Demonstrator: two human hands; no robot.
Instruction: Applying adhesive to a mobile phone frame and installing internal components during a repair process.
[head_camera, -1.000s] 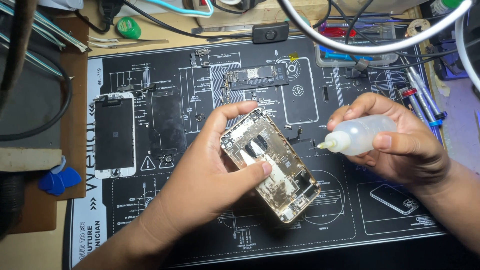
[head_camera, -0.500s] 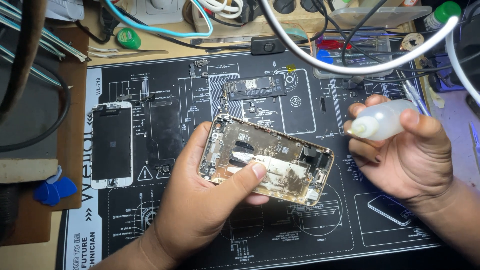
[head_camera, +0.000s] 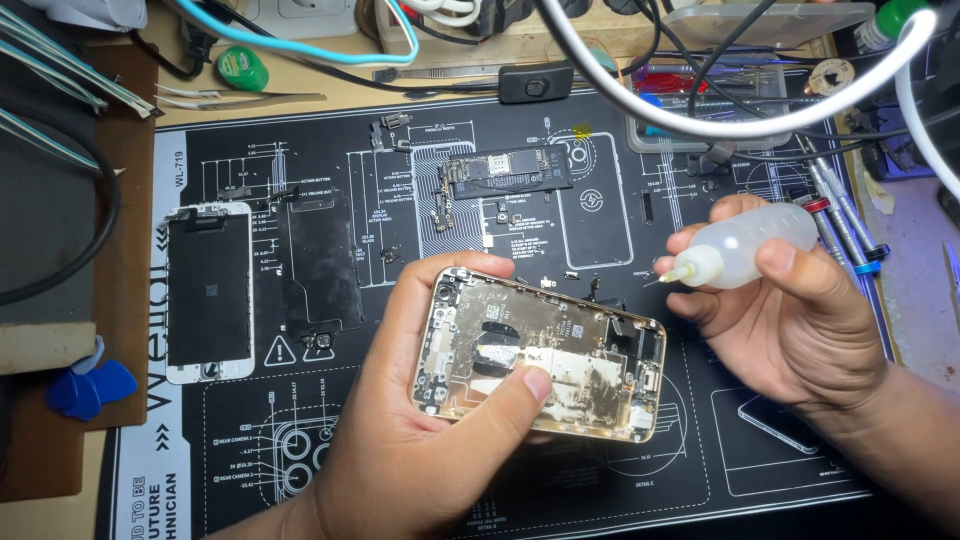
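Note:
My left hand (head_camera: 420, 430) grips an opened gold phone housing (head_camera: 560, 340), its inside facing up, with the thumb pressed on a white patch inside it. My right hand (head_camera: 800, 320) holds a small translucent squeeze bottle (head_camera: 745, 245) with a thin needle tip that points left, just above and to the right of the housing. Both hands hover over a black printed repair mat (head_camera: 400, 200).
On the mat lie a phone screen assembly (head_camera: 208, 295) at the left, a dark metal shield plate (head_camera: 320, 265) beside it, and a logic board (head_camera: 510, 170) at the back. Blue picks (head_camera: 85, 385) sit at the left edge. Screwdrivers (head_camera: 840, 215), cables and a white lamp ring crowd the back right.
My left hand has turned the housing from a diagonal to a nearly level position. My right hand has lifted the bottle up and away to the right of it.

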